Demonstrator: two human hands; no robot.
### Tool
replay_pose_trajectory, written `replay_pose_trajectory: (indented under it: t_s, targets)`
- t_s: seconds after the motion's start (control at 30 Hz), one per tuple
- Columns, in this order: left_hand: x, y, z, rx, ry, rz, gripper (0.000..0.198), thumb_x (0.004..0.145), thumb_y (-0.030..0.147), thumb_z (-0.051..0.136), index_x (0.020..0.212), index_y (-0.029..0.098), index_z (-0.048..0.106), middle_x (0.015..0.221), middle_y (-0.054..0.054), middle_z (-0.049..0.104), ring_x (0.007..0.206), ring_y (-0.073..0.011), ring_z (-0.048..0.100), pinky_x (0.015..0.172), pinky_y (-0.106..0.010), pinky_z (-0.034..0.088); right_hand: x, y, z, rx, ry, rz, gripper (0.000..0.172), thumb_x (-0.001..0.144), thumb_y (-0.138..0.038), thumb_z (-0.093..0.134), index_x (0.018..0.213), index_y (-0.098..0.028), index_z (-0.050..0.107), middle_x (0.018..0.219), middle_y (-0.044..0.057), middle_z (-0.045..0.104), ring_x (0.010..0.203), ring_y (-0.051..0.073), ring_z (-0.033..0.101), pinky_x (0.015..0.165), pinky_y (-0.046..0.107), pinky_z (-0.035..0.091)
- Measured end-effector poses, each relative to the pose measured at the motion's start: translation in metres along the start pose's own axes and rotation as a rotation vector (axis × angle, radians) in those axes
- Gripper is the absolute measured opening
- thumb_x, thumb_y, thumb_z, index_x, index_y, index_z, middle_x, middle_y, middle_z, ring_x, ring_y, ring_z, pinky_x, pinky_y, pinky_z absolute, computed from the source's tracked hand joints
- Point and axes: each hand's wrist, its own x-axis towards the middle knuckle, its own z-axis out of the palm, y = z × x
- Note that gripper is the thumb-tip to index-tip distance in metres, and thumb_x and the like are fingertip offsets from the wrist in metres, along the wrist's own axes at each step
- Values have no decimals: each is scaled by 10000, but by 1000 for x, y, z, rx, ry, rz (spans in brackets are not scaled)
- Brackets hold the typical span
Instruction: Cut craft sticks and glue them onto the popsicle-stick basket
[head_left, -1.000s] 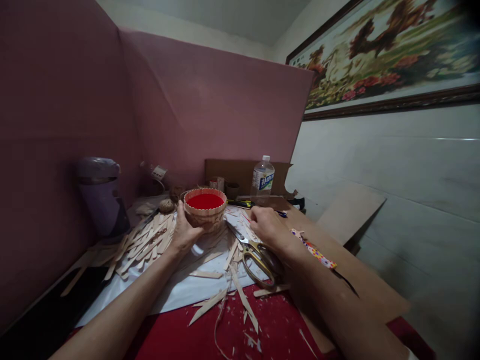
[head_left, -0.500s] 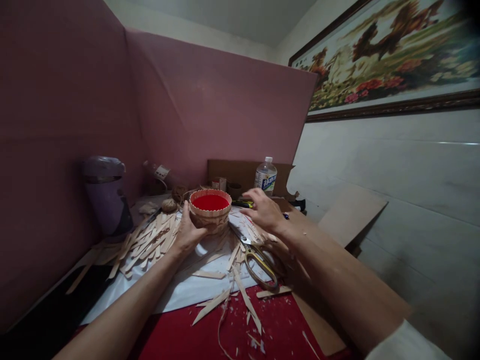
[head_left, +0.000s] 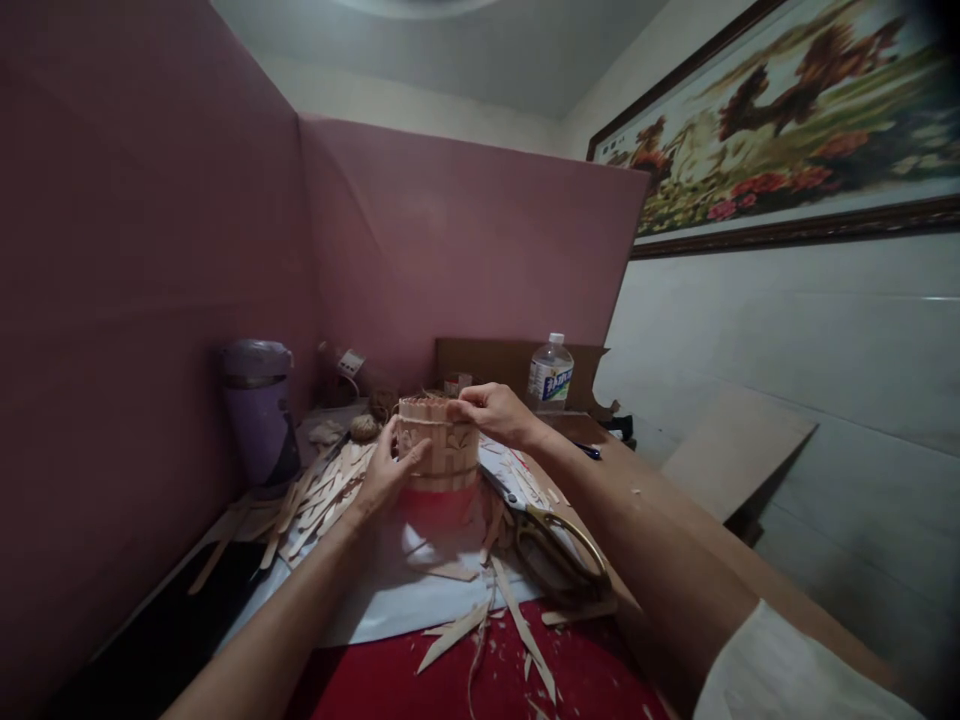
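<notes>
A round red pot (head_left: 441,505) wrapped in pale wooden sticks (head_left: 454,452) is in the middle, its side facing me and its bare red lower part showing. A band of twine (head_left: 427,422) runs round it below the scalloped top edge. My left hand (head_left: 386,468) grips the pot's left side, thumb across the front. My right hand (head_left: 495,410) is closed at the upper right rim, fingertips pinching the edge there. Whether twine is also between those fingers, I cannot tell. Large scissors (head_left: 555,545) with gold-coloured handles lie to the right of the pot.
Loose wooden sticks (head_left: 330,495) are heaped at left on a white sheet (head_left: 360,600). Split sticks and shavings lie on the red cloth (head_left: 390,680) in front. A purple tumbler (head_left: 259,420), a ball of twine (head_left: 364,428) and a clear bottle (head_left: 551,375) stand behind.
The pot has tilted from showing its red inside to showing its side and red lower part. My right hand has moved from beside the pot onto its rim. The view has shifted.
</notes>
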Motion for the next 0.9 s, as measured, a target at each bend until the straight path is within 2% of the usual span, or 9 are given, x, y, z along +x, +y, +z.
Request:
replay_pose_trajectory:
  t_s: [0.17,0.27,0.43,0.57,0.67,0.7,0.77,0.83,0.9]
  targets:
    - [-8,12,-8,10,32,-41,1059,615,557,663,1426,198,86,1396,-161,332,1216,-278,429,965,-382,389,3,-10,2,61,-15,54,396,807,-441,452,546,-155,535,505,-51,361,510,80,329,477,198,204]
    - [-16,26,-7,-65,-45,-27,1054,645,482,681,1427,258,11,1414,-136,317,1200,-253,453,948,-365,413,4,-13,5,70,-16,59,393,802,-447,461,550,-156,542,501,-50,372,506,79,334,471,199,205]
    - [-24,48,-3,-71,-66,-42,966,634,374,724,1408,287,154,1310,-99,481,1176,-247,480,960,-372,407,6,-24,6,81,3,99,403,796,-453,491,533,-152,548,485,-41,401,478,75,355,458,194,235]
    - [-24,49,-2,-89,-35,-81,861,645,372,714,1366,291,250,1287,-102,502,1134,-249,518,954,-396,410,-5,-22,-6,101,44,137,292,842,-401,451,830,-176,638,626,-12,563,510,86,470,487,189,323]
    - [-24,45,-3,-107,-41,-71,802,669,378,694,1348,300,275,1288,-99,501,1122,-248,528,947,-405,414,-25,-4,-28,-19,116,189,317,869,-403,402,1013,-212,610,898,28,628,621,100,555,519,192,368]
    - [-24,44,-3,-120,-50,-64,800,674,378,691,1350,304,270,1289,-97,501,1125,-246,526,949,-405,411,-33,6,-37,-110,108,252,355,892,-402,336,1023,-209,603,895,29,635,647,107,571,527,192,374]
    - [-23,40,-4,-143,-60,-54,805,675,374,692,1354,312,263,1294,-94,497,1142,-243,513,958,-402,402,-51,29,-56,-195,80,342,376,891,-353,317,920,-162,639,798,51,647,660,135,579,542,213,374]
    - [-22,37,-5,-162,-49,-61,809,664,369,702,1349,321,274,1304,-91,488,1155,-247,501,962,-402,398,-72,52,-75,-282,33,425,303,830,-290,414,754,-139,665,738,73,649,684,169,578,573,241,366]
    - [-21,35,-5,-175,-46,-68,811,655,361,711,1343,335,282,1317,-85,474,1160,-250,496,959,-406,399,-94,71,-91,-340,-53,498,228,761,-275,508,692,-131,670,728,88,656,700,194,582,578,253,362]
